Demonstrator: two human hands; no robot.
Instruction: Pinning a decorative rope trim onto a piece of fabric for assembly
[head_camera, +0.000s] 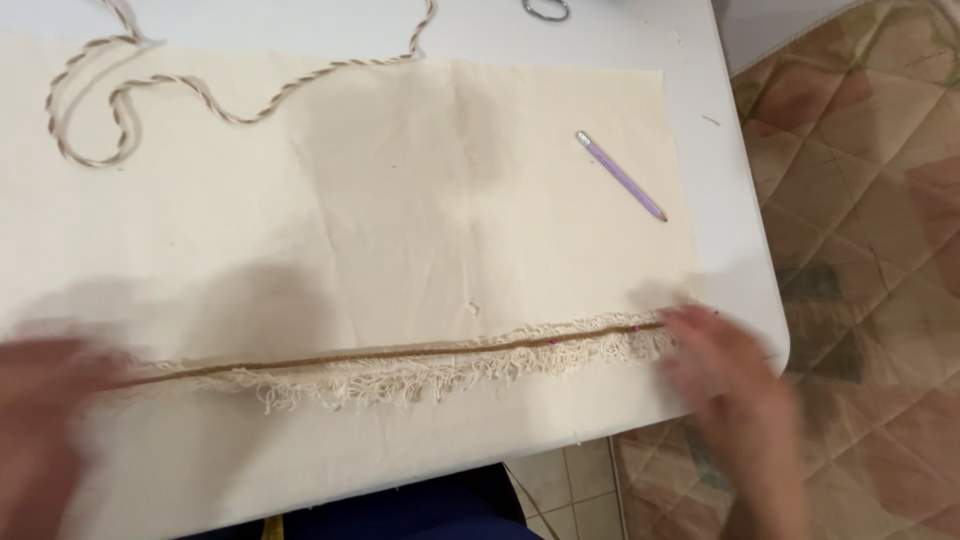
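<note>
Both hands smeared by motion blur: left hand (40, 420) cut off by the left edge, right hand (735, 400) by the bottom edge, grip unreadable. Fringe trim (420, 368) lost beneath left fingers (85, 365). Metal ring (545, 8) and cord (200, 90) clipped at top.

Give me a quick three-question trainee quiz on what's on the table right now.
1. True or false: the purple pencil lies on the cream fabric.
2. Which hand is at the end of the fringed trim nearest the table's corner: A) left hand B) right hand?
3. What lies looped at the fabric's far left corner?

Key:
1. True.
2. B.
3. A twisted brown-and-cream cord.
</note>
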